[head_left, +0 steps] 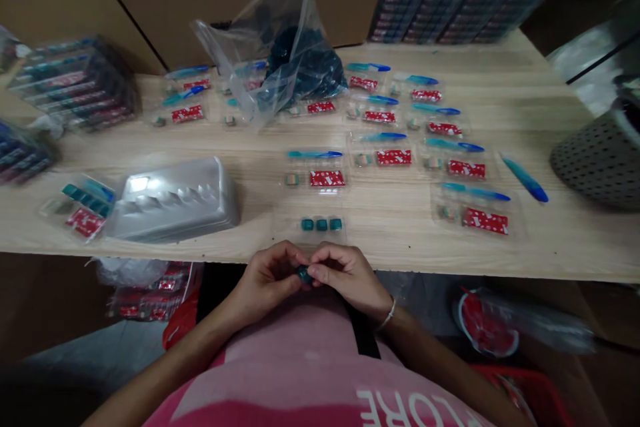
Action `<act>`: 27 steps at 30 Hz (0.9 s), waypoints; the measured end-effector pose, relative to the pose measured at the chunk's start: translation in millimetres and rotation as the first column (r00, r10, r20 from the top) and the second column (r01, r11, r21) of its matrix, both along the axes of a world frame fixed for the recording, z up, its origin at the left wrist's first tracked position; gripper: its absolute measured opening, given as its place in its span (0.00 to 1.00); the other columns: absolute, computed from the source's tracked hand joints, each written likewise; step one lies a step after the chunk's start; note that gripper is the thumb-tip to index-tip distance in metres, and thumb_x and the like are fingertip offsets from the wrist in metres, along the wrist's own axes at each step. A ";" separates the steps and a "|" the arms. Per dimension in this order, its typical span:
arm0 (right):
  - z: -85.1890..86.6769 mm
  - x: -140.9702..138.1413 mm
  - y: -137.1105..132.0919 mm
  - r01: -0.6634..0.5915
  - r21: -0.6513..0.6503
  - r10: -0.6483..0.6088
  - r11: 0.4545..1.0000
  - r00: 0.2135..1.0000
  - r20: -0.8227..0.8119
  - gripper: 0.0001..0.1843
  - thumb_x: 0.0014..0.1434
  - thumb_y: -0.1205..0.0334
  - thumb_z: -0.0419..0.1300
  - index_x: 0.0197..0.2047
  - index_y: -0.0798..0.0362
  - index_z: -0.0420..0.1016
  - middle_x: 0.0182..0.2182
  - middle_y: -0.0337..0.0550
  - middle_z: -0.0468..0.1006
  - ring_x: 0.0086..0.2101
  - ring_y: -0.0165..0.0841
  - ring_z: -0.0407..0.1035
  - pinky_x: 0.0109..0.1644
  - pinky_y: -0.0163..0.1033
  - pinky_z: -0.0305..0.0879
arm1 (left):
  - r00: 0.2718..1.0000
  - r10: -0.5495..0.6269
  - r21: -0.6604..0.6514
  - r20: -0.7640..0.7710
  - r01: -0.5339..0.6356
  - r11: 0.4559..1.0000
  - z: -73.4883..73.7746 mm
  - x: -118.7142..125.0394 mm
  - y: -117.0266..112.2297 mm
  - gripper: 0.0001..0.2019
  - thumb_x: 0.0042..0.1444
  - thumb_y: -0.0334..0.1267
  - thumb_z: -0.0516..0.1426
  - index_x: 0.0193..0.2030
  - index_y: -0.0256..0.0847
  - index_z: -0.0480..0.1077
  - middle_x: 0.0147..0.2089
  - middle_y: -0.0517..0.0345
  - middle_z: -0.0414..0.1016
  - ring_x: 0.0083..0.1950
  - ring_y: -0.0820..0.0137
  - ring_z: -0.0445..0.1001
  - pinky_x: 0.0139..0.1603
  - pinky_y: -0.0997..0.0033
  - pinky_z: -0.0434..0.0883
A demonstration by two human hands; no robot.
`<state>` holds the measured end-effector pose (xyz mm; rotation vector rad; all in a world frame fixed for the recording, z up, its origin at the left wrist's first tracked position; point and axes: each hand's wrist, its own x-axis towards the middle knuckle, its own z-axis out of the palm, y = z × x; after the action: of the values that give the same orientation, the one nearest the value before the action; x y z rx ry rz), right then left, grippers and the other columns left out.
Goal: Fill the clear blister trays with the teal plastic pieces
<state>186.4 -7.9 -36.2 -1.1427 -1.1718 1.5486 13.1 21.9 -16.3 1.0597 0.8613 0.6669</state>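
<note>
As left hand (pixel 267 282), right hand (pixel 350 275) pinch teal piece (pixel 303 274), blister tray (pixel 310 230) beyond

A pink T-shirt (pixel 280 373) with a deeper pink band (pixel 240 413) and white capital lettering (pixel 400 408) across its front; a black strap (pixel 366 333) running down the shirt; a thin whitish bracelet (pixel 387 315) around the right wrist (pixel 395 320).
</note>
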 end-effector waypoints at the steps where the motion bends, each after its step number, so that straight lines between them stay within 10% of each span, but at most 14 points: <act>1: -0.9 -3.0 -0.3 0.007 0.008 -0.007 1.000 1.000 -0.005 0.11 0.55 0.53 0.65 0.31 0.53 0.74 0.24 0.35 0.73 0.25 0.25 0.68 0.29 0.32 0.67 | 1.000 0.001 -0.043 0.012 0.000 0.999 -1.6 -1.2 -0.1 0.14 0.46 0.42 0.67 0.32 0.37 0.69 0.28 0.60 0.76 0.28 0.74 0.75 0.30 0.76 0.73; 4: 1.9 -8.0 -0.8 0.012 0.076 -0.010 0.997 1.000 -0.027 0.10 0.54 0.55 0.66 0.34 0.52 0.72 0.30 0.37 0.76 0.29 0.27 0.70 0.33 0.33 0.69 | 0.998 0.061 -0.055 -0.008 -0.061 0.997 -2.8 -4.5 1.7 0.19 0.44 0.47 0.68 0.27 0.38 0.65 0.23 0.63 0.72 0.21 0.76 0.71 0.24 0.77 0.69; 8: 11.7 -4.1 8.3 -0.102 0.215 0.089 0.971 0.994 0.069 0.09 0.55 0.57 0.65 0.33 0.51 0.70 0.32 0.38 0.76 0.31 0.28 0.71 0.36 0.34 0.70 | 0.982 0.071 0.305 -0.173 -0.015 0.952 2.9 -14.4 11.6 0.15 0.48 0.45 0.66 0.25 0.38 0.67 0.26 0.60 0.71 0.27 0.74 0.71 0.29 0.75 0.69; 12: 11.3 0.3 41.1 -0.233 0.533 -0.105 0.814 0.842 0.529 0.04 0.60 0.65 0.61 0.32 0.53 0.71 0.32 0.42 0.76 0.35 0.32 0.70 0.41 0.39 0.68 | 0.857 0.223 0.697 -0.465 0.199 0.688 -5.7 -29.5 28.6 0.06 0.52 0.37 0.62 0.37 0.40 0.74 0.42 0.51 0.75 0.45 0.64 0.73 0.47 0.63 0.70; 16: 0.8 -2.6 71.1 -0.499 0.533 -0.185 0.684 0.588 0.787 0.03 0.61 0.69 0.59 0.35 0.54 0.74 0.34 0.45 0.77 0.36 0.35 0.70 0.43 0.40 0.67 | 0.784 0.256 0.756 -0.565 0.367 0.542 -27.1 -35.4 34.7 0.04 0.57 0.34 0.58 0.36 0.38 0.73 0.40 0.51 0.75 0.43 0.64 0.72 0.46 0.61 0.69; 21: -9.9 -4.2 67.4 -0.490 0.612 -0.212 0.621 0.647 0.733 0.08 0.63 0.69 0.56 0.32 0.53 0.71 0.31 0.43 0.75 0.34 0.33 0.70 0.39 0.37 0.68 | 0.753 0.306 0.765 -0.583 0.381 0.519 -33.5 -32.0 27.5 0.05 0.58 0.37 0.58 0.37 0.39 0.73 0.41 0.51 0.75 0.43 0.64 0.71 0.46 0.62 0.68; 27: -11.1 3.0 67.3 -0.422 0.563 -0.128 0.711 0.709 0.693 0.08 0.59 0.70 0.59 0.30 0.51 0.68 0.30 0.39 0.75 0.32 0.31 0.71 0.36 0.35 0.67 | 0.721 0.308 0.737 -0.620 0.401 0.544 -35.7 -32.1 26.2 0.06 0.56 0.38 0.59 0.38 0.38 0.74 0.41 0.50 0.75 0.43 0.63 0.71 0.46 0.61 0.68</act>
<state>189.4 59.5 -47.4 -1.1078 -2.1890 0.5801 -19.0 48.1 -52.0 2.3661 1.1735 0.6298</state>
